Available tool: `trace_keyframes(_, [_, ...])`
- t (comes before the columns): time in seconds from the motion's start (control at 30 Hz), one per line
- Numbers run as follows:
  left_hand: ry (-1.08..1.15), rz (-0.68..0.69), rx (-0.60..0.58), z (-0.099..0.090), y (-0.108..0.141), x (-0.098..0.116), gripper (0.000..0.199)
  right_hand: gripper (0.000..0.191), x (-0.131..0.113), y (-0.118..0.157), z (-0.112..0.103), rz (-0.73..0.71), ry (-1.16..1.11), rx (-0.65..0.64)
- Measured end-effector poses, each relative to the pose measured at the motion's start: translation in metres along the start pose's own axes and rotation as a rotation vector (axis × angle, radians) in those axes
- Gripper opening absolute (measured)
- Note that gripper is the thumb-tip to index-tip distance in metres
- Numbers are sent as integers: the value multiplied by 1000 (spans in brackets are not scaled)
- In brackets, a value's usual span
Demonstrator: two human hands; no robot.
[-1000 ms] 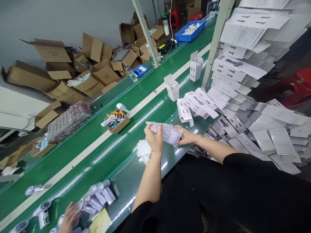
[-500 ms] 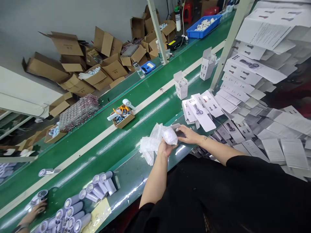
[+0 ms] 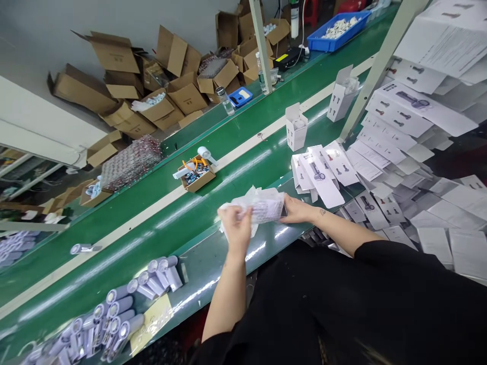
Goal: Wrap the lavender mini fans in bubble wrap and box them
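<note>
A translucent bubble-wrap bag [image 3: 266, 205] is stretched between my two hands above the near edge of the bench. A lilac-white thing shows faintly inside, its kind hidden by the wrap. My left hand [image 3: 236, 223] pinches the bag's left end with closed fingers. At the other end my right hand [image 3: 299, 209] is wrapped around the bag; a small dark edge shows beside its fingers. Right of my hands lie flat white printed cartons [image 3: 317, 175]. Lilac devices with round heads [image 3: 119, 306] lie in rows at lower left.
A small cardboard box [image 3: 200, 180] of parts with orange-handled pliers sits on the green conveyor [image 3: 152, 238]. Two open white cartons [image 3: 296, 133] stand beyond. Stacked printed cartons [image 3: 411, 109] fill the right. A metal post [image 3: 380, 76] rises beside them. A blue tray [image 3: 338, 33] is farther back.
My left hand has moved left and up from under the bundle to the bag's loose end, and the wrap is now drawn out lengthwise. Another person's hand has left the lower left.
</note>
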State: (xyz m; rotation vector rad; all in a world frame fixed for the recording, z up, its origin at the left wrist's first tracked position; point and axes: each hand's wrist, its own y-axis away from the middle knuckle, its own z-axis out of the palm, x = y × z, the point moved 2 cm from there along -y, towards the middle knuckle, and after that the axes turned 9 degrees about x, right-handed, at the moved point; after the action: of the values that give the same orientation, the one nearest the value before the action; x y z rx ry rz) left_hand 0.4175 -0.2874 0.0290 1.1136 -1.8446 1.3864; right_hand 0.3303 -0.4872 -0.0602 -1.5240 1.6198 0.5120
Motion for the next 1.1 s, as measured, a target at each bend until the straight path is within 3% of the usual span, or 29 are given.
trace_keyframes(0.1, [-341,351,1,14,17,23,11,78,3,0,4,118,82,12])
trace_keyframes(0.17, [-455,425,24,28,29,29,7,81,5,3,8,139,112,40])
trace_keyframes(0.23, [-556,434,-70,43,39,31,7,82,6,7,12,171,121,102])
trace_keyframes(0.33, [-690,378,-348,63,45,31,12,76,3,14,22,174,133,151])
trace_keyframes(0.43, [-710,244,-446,65,43,29,19,72,1,21,29,124,134,157])
trace_keyframes(0.53, [-527,228,-543,56,50,20,22,76,7,24,27,162,76,166])
trace_keyframes(0.63, [-326,202,-666,51,68,6,27,78,13,26,19,114,-6,93])
trace_keyframes(0.73, [-210,80,-712,56,82,-1,34,73,13,29,12,98,-47,47])
trace_keyframes(0.83, [-92,0,-663,55,79,4,36,65,2,23,3,141,-37,26])
trace_keyframes(0.9, [-6,-23,-583,38,68,4,34,64,-8,10,-7,182,-13,41])
trace_keyframes(0.97, [-2,-65,-444,2,51,-13,27,70,-15,-15,-20,215,-7,75])
trace_keyframes(1.03, [-138,-192,-230,-52,31,-49,15,80,-18,-53,-32,215,-13,125])
trace_keyframes(1.1, [-373,-440,34,-118,15,-95,6,88,-15,-101,-34,171,-5,181])
